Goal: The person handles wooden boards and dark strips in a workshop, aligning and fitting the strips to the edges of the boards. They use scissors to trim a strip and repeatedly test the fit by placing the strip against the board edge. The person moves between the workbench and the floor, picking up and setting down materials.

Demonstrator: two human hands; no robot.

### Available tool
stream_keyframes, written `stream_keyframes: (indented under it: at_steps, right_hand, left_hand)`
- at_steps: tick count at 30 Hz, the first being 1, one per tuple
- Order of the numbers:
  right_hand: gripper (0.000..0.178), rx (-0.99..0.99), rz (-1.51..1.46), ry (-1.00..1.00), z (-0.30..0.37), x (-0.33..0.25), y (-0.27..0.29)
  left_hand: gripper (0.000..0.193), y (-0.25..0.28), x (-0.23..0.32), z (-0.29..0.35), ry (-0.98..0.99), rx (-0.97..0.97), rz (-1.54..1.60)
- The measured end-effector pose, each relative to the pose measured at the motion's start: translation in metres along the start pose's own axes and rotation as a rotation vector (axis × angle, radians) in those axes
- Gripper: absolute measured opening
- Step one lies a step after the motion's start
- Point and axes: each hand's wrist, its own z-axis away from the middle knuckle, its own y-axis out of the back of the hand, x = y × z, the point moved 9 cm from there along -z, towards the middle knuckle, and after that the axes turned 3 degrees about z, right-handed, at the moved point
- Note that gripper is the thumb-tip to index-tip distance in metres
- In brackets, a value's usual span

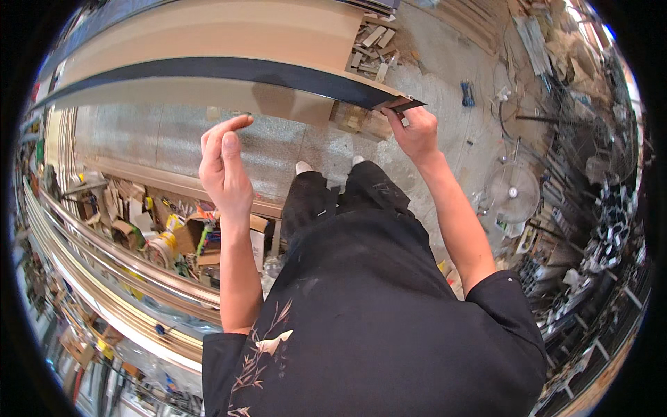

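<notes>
Nearest, at 6 o'clock, our black shirt [375, 306] fills the view. Past it, at 10 o'clock, our left hand [226, 163] is raised with fingers loosely bent, thumb and forefinger apart, closed on nothing that we can make out and clear of the strip. Between 1 and 2 o'clock our right hand [417, 132] pinches the dark strip [208, 67] near its pointed right end. That strip runs in front of us from 10 o'clock round to 1, with a tan board [243, 35] along its far side.

How far along are we? We judge the work as partway: the strip is laid out lengthwise beside the board — that much looks done — but its right end is not yet released. Whether it is fixed anywhere, or what else is left, we cannot tell.

At 8 o'clock long metallic rails [139, 274] stretch past; at 3 o'clock stands a fan [513, 192]; farther off, past 12, wood offcuts [375, 42] lie heaped.
</notes>
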Motion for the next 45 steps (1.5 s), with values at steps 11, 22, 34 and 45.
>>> stream_keyframes:
  at_steps: [11,22,34,45]
  right_hand:
    - [0.013,-0.023,-0.172,0.051,-0.01,0.012,-0.013]
    - [0.012,-0.107,-0.233,0.002,-0.011,0.032,-0.028]
    - [0.017,-0.184,-0.272,-0.054,-0.016,0.041,-0.034]
    - [0.023,-0.336,-0.05,-0.037,-0.02,0.011,-0.029]
  left_hand:
    - [0.028,-0.038,-0.051,0.216,0.456,0.425,0.176]
    - [0.024,-0.136,-0.095,0.392,0.803,0.581,0.405]
    - [0.03,-0.205,-0.133,0.411,0.837,0.523,0.6]
    - [0.024,-0.201,-0.15,0.346,0.73,0.396,0.455]
